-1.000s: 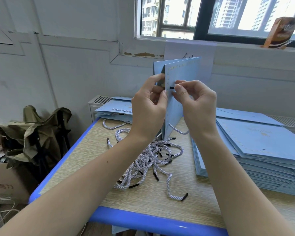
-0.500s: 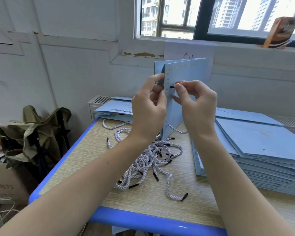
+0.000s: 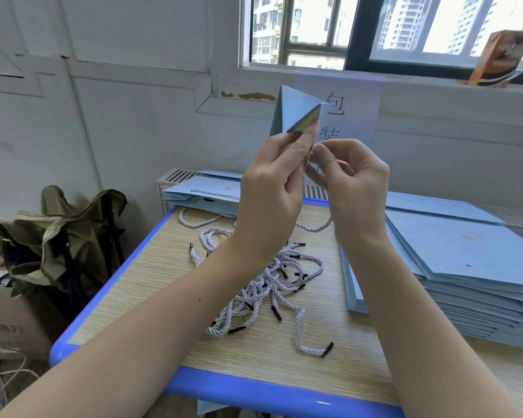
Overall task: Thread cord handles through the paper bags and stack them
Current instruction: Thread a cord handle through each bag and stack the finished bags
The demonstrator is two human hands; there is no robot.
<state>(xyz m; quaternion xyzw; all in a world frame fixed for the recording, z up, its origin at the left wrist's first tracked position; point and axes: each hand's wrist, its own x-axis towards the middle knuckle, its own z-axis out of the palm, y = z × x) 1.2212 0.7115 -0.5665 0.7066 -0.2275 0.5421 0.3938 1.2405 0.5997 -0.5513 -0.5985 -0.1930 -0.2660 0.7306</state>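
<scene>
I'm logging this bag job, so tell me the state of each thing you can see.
Paper bag: held up, partly opened.
Left hand: grips the bag.
Right hand: fingers curled at the bag's edge.
Cords: loose pile on the table.
Right bag stack: flat.
Far bags: flat, cords fitted.

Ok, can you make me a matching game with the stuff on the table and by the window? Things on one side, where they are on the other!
Things:
1. pile of cords
2. tall stack of flat blue bags
3. orange box
4. blue bag being worked on

Places:
A. on the windowsill
B. held up in the air by the left hand
C. middle of the table, loose
D. right side of the table

Pairs: 1-C, 2-D, 3-A, 4-B
</scene>
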